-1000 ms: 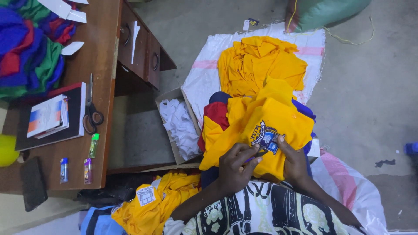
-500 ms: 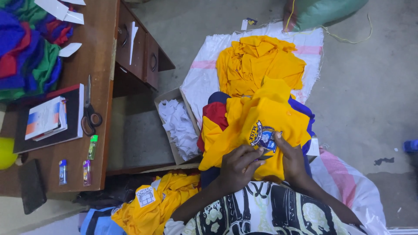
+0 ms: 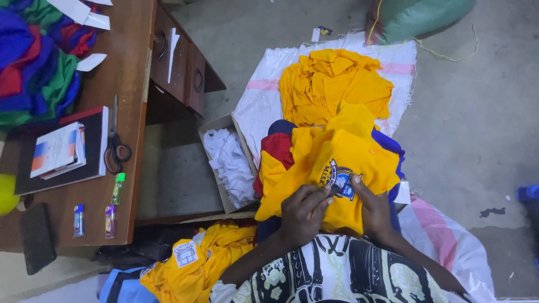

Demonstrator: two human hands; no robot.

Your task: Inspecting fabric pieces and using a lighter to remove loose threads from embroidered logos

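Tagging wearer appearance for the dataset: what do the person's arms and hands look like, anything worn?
Both forearms are bare, with no gloves, rings or watch showing on the left hand or right hand. The only clothing seen is a shirt with a bold black, white and pale green print; its short sleeves end above the elbows.

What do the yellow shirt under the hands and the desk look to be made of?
Yellow shirt: soft woven or knit cloth, matte, judging by its folds and creases; its badge looks stitched on. Desk: apparently wood or wood veneer, brown with a slight sheen and visible grain.
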